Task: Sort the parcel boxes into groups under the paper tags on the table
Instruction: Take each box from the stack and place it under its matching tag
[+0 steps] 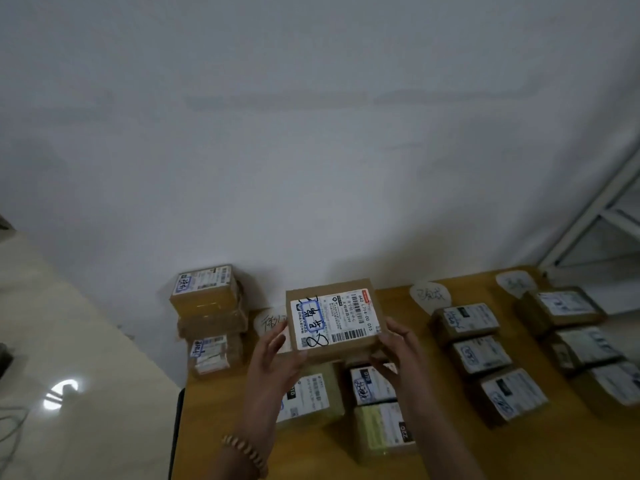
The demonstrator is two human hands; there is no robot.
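Your left hand [273,358] and right hand [401,348] clamp the parcel box [332,320] endwise; a paper tag [268,322] lies just beyond your left fingers [277,336].

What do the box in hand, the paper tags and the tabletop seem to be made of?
The held box looks like brown cardboard, matte, with a printed white paper label stuck on top. The tag looks like thin white paper with rounded edges, handwritten. The table has a smooth yellow-brown top, likely wood or laminate; cannot tell which.
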